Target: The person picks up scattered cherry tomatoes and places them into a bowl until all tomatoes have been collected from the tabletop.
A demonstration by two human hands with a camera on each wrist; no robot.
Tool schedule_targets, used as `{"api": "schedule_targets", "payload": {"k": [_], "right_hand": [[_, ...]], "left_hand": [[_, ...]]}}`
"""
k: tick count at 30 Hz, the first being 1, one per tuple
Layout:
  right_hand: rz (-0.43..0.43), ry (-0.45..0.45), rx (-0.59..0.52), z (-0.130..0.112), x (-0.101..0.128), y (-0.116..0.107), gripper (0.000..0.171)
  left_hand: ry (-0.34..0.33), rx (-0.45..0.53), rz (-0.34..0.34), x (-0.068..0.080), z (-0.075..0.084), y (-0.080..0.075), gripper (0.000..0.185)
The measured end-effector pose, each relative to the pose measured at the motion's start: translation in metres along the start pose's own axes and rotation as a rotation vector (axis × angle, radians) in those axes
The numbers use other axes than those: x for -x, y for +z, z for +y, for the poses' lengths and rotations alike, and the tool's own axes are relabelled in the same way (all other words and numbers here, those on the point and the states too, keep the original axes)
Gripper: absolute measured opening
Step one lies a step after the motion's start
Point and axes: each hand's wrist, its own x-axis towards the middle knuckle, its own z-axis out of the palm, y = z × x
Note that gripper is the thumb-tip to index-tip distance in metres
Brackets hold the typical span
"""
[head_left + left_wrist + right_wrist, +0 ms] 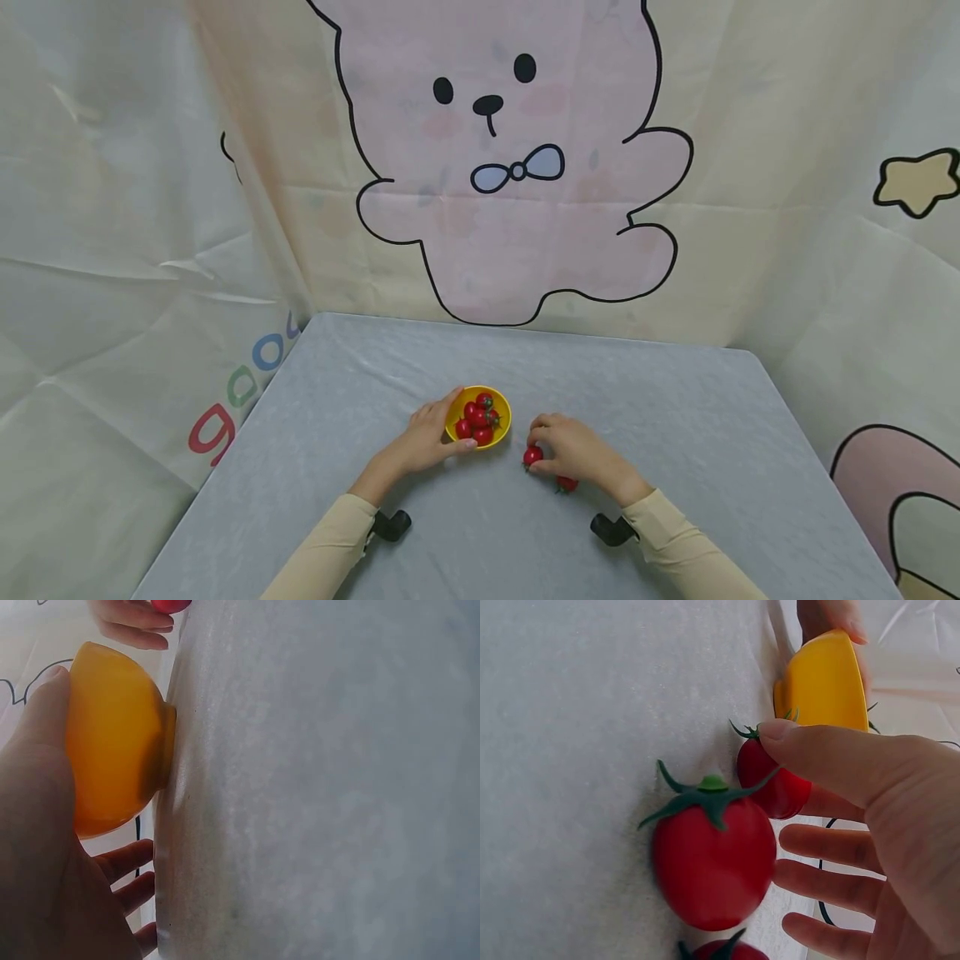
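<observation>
My left hand (422,435) holds a small yellow bowl (112,742) from its left side, thumb on the near rim and fingers around the far side. Several red cherry tomatoes (480,417) with green stems lie inside the bowl. To the right of it, my right hand (581,454) pinches another cherry tomato (769,780) between thumb and fingers, low over the table. Just beneath that hand lies a loose cherry tomato (714,862). One more tomato (731,951) is partly visible at the bottom edge of the right wrist view.
A grey cloth covers the table (480,533). Printed curtains (750,208) hang behind it and at both sides. Black wrist mounts (392,526) stick out from both sleeves, near the table surface.
</observation>
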Motion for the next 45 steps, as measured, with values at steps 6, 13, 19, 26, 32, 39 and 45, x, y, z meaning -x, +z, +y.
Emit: {"api": "schedule_targets", "payload": {"k": [6, 13, 19, 26, 32, 39, 45], "right_hand": [[-0.004, 0.009, -0.009, 0.0, 0.0, -0.002, 0.029], [0.009, 0.019, 0.014, 0.001, -0.003, -0.008, 0.029], [0.014, 0.02, 0.035, 0.0, -0.006, -0.017, 0.028], [0.031, 0.011, 0.06, -0.001, -0.013, -0.029, 0.029], [0.052, 0.009, 0.064, -0.002, -0.021, -0.038, 0.03], [0.091, 0.011, 0.055, -0.007, -0.027, -0.048, 0.031], [0.07, 0.014, 0.068, -0.015, -0.032, -0.055, 0.034]], "left_hand": [[-0.008, 0.01, -0.001, 0.001, 0.001, 0.0, 0.1], [0.009, 0.01, 0.006, 0.002, 0.001, -0.001, 0.098], [0.008, 0.009, 0.004, 0.003, 0.001, -0.001, 0.098], [0.005, 0.008, -0.001, 0.003, 0.001, -0.002, 0.098], [0.006, 0.005, 0.007, 0.002, 0.001, -0.001, 0.098], [-0.001, 0.003, 0.013, 0.001, 0.002, -0.001, 0.098], [-0.01, 0.005, 0.015, 0.001, 0.002, 0.0, 0.098]]}}
